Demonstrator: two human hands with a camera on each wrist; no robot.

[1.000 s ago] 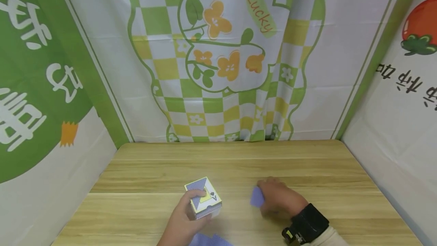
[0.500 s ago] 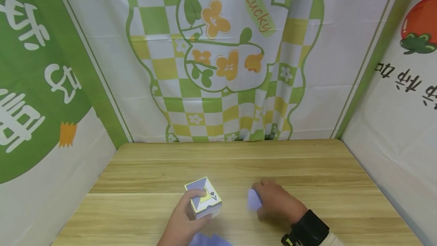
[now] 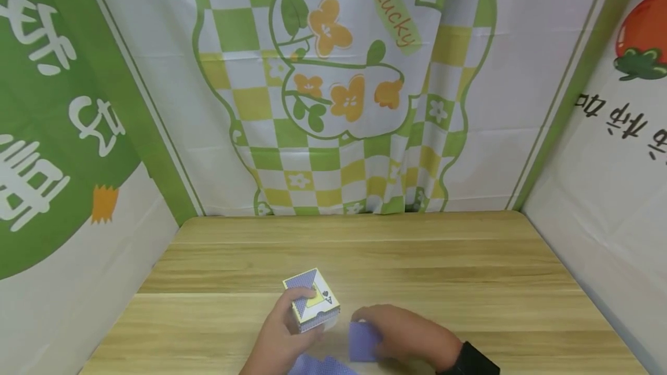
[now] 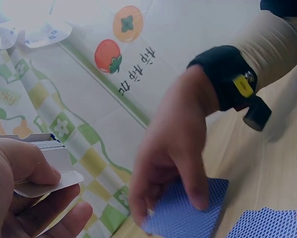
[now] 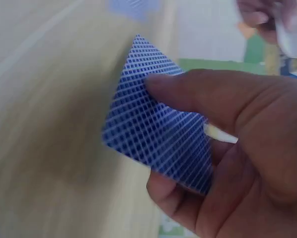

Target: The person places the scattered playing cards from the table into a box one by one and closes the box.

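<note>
My left hand [image 3: 281, 328] grips a playing-card box [image 3: 310, 301] with an ace printed on its face, thumb across the top. In the left wrist view, the box's flap [image 4: 51, 184] stands out and card edges show inside. My right hand [image 3: 417, 334] pinches blue-backed playing cards [image 5: 153, 119], thumb on the patterned back and fingers underneath. In the head view these cards are just right of the box, low over the table. More blue-backed cards [image 3: 322, 366] lie at the near edge of the view, partly cut off by it.
The wooden table [image 3: 365, 247] spreads beneath both hands. Behind it hangs a green-and-white checked curtain [image 3: 333, 161], with printed cloth walls [image 3: 599, 219] on either side. A black strap [image 3: 469, 360] with a small device circles the right wrist.
My right hand has moved left and nearer to the body with the cards, bringing them beside the box. The left hand and box have barely moved.
</note>
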